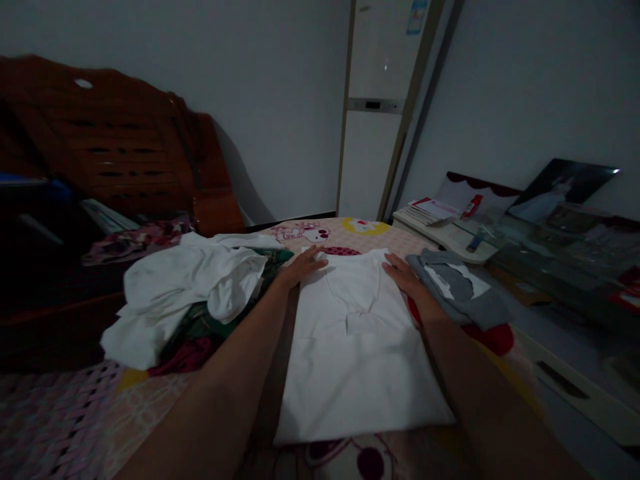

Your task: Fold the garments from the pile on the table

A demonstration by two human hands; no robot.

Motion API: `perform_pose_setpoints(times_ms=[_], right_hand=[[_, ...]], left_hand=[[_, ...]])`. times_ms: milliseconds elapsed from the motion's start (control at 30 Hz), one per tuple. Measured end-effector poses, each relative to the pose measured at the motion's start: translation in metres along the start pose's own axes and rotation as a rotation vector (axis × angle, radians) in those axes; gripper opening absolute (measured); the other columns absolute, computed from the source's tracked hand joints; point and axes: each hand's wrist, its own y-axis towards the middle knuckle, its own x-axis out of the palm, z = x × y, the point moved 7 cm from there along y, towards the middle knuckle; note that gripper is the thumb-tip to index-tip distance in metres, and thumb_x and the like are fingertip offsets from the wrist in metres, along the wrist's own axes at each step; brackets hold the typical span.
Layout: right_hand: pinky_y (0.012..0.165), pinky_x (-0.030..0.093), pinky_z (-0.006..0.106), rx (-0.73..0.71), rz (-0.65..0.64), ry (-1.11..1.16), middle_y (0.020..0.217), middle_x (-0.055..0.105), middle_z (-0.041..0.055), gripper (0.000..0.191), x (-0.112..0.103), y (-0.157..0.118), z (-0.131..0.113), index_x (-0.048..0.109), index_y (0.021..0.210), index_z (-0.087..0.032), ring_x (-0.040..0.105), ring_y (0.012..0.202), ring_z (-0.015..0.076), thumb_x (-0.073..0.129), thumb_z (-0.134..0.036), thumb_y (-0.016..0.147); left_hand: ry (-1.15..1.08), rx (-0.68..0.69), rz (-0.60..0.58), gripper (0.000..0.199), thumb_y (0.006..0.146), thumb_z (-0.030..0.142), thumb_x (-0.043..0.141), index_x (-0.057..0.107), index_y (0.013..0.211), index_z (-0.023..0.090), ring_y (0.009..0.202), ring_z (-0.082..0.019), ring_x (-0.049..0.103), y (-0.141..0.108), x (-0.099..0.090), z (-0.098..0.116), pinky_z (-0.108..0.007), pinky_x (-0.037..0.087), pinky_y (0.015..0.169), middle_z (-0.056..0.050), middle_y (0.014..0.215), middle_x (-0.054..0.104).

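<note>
A white shirt (360, 380) lies spread flat as a folded rectangle on the patterned cover in front of me, its neck opening and short placket facing up at the far end. On its far left corner rests my left hand (306, 265), fingers stretched out over the cloth. My right hand (401, 273) touches the far right corner, its fingers also extended. Neither hand is closed around the fabric. Just right of my right hand sits a folded grey garment (483, 308) with a white print.
A loose heap of white clothes (185, 287), with green and dark red cloth under it, lies at left. Beyond it stands a wooden bench (125, 143). A glass-topped cabinet (530, 243) with papers and a framed picture (560, 187) is at right; a tall white air conditioner (373, 153) stands behind.
</note>
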Motion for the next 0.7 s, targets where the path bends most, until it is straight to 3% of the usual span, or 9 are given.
perform_pose_setpoints(times_ms=[133,267,367,533,700], right_hand=[[0.113,0.038,0.05,0.11,-0.094,0.023,0.143,0.054,0.0148,0.051,-0.011,-0.017,-0.006,0.062,0.13,-0.018,0.048,0.135,0.0287,0.056,-0.05,0.09],[0.108,0.044,0.047,0.106,-0.154,-0.013,0.132,0.063,0.0164,0.041,-0.022,-0.043,-0.027,0.069,0.119,-0.018,0.058,0.125,0.0308,0.062,-0.043,0.088],[0.102,0.049,0.046,0.048,-0.164,-0.046,0.122,0.069,0.016,0.033,-0.025,-0.064,-0.049,0.073,0.112,-0.018,0.064,0.116,0.0304,0.061,-0.038,0.088],[0.103,0.048,0.042,-0.019,-0.058,-0.108,0.119,0.07,0.0147,0.028,-0.029,-0.107,-0.087,0.074,0.107,-0.015,0.065,0.114,0.027,0.059,-0.022,0.084],[0.088,0.054,0.036,-0.032,-0.03,-0.121,0.094,0.077,0.0085,0.027,-0.026,-0.142,-0.111,0.077,0.088,-0.019,0.071,0.092,0.0236,0.054,-0.009,0.078]], left_hand=[[0.095,0.067,-0.036,0.057,0.092,0.043,0.055,0.046,0.145,0.024,0.142,-0.026,0.04,-0.026,-0.009,0.02,-0.046,0.041,0.11,-0.013,0.154,0.041],[0.169,0.074,-0.156,0.056,0.084,0.042,0.065,0.058,0.134,0.019,0.135,-0.026,0.048,-0.055,0.004,0.039,-0.036,0.044,0.107,-0.013,0.149,0.047],[0.219,0.11,-0.171,0.042,0.078,0.03,0.069,0.069,0.118,0.018,0.122,-0.023,0.059,-0.073,0.016,0.059,-0.029,0.048,0.098,-0.01,0.134,0.063],[0.283,0.135,-0.124,0.021,0.077,0.015,0.056,0.075,0.087,0.016,0.084,-0.017,0.068,-0.103,0.029,0.088,-0.024,0.05,0.08,-0.004,0.089,0.075],[0.256,0.17,-0.154,0.019,0.079,0.017,0.058,0.076,0.086,0.017,0.081,-0.018,0.067,-0.129,0.043,0.097,-0.024,0.049,0.077,-0.005,0.087,0.074]])
